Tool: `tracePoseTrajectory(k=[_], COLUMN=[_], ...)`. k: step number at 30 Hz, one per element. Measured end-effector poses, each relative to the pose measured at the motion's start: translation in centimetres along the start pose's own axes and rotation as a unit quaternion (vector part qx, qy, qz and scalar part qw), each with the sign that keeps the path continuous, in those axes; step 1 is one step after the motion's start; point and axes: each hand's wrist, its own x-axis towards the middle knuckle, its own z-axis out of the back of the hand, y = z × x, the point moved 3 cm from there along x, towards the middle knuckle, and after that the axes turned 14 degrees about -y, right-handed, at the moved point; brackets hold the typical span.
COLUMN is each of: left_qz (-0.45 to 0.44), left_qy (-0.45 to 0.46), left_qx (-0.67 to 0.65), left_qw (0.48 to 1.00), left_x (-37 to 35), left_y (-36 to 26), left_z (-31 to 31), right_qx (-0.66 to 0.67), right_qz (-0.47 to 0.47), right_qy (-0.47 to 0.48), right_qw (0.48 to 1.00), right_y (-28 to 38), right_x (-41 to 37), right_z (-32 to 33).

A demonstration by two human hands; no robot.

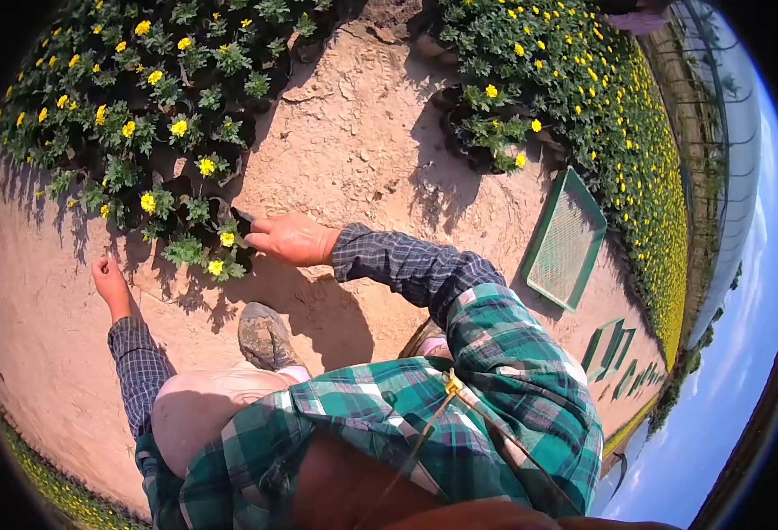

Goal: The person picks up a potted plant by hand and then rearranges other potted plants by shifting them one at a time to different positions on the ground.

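My right hand [294, 238] reaches in from the right, its fingers closed on the rim of a black plant pot [242, 217]. Leafy plants with yellow flowers [216, 267] stand at the near corner of the block, just below and left of those fingers. My left hand [112, 281] is held over bare soil left of that corner, apart from the pots. Its fingers are pinched together; whatever may be between them is too small to make out.
A large block of potted yellow flowers [155, 79] fills the upper left. Another flower bed [574, 79] runs along the right, with a few pots [473, 132] at its edge. A green mesh tray [566, 238] lies on the soil. My shoe [267, 336] is close below.
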Motion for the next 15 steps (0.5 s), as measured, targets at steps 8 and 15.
tracePoseTrajectory(k=[8,15], left_qz=[0.137,0.161], left_qy=[-0.021,0.019], left_qx=[-0.011,0.006], left_qw=[0.99,0.987], left_x=[-2.2,-2.2], left_y=[2.6,3.0], left_z=[-0.1,-1.6], right_qx=[-0.295,-0.333], right_qz=[-0.44,-0.602], right_qy=[-0.397,-0.239], right_qw=[0.749,0.685], right_y=[-14.3,-21.2], right_x=[-9.3,-11.1], right_z=[16.9,19.6])
